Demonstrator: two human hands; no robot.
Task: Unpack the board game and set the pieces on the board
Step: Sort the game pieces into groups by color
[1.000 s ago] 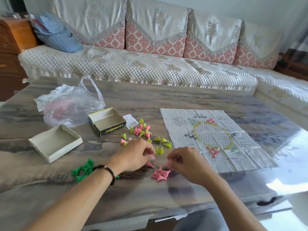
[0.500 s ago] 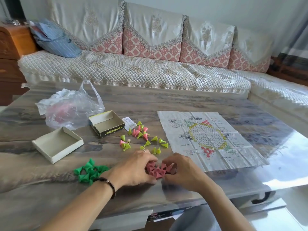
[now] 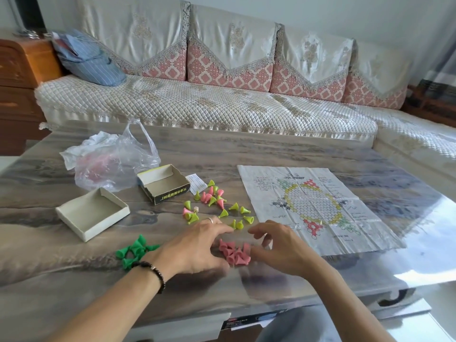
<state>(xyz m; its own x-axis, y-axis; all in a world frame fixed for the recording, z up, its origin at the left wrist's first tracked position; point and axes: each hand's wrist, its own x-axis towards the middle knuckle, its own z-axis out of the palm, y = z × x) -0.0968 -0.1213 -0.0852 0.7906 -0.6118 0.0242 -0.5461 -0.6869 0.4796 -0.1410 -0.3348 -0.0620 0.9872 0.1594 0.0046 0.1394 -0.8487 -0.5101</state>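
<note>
Seen from a head-worn camera looking down at a glossy grey marbled coffee table point(image 3: 283, 154) in front of a quilted sofa point(image 3: 197, 104); two bare forearms reach in from below; the left hand point(image 3: 197, 245), with a ring on one finger and a dark bead bracelet at the wrist, lies palm down with its fingers fairly straight and slightly spread, its fingertips at the left edge of a small heap of pink cone-shaped pieces point(image 3: 235, 251); the right hand point(image 3: 278, 248) is arched on the heap's right side, fingers loosely curled and apart, gripping nothing that can be seen; the two hands appear to be corralling the pink pieces into one pile, so the step in hand looks like sorting pieces by colour. A bunch of dark green pieces point(image 3: 134, 251) sits to the left beside the left wrist; a scatter of mixed yellow-green and pink pieces point(image 3: 217, 206) lies just beyond the hands, unsorted. The paper game board point(image 3: 313, 208), printed with a honeycomb of cells, is spread flat to the right of the hands, creased, and looks bare of the cone pieces. The open box tray point(image 3: 164, 185) and its lid point(image 3: 92, 213) lie empty to the left, near a crumpled clear plastic bag point(image 3: 111, 164). To do this well: sweep gently with flat fingers so the light cones do not roll off the near table edge; pick the remaining pink ones out of the mixed scatter; then pinch each piece singly and stand it on its wide base in a matching coloured cell; hold the thin paper down, since it could easily shift.
</note>
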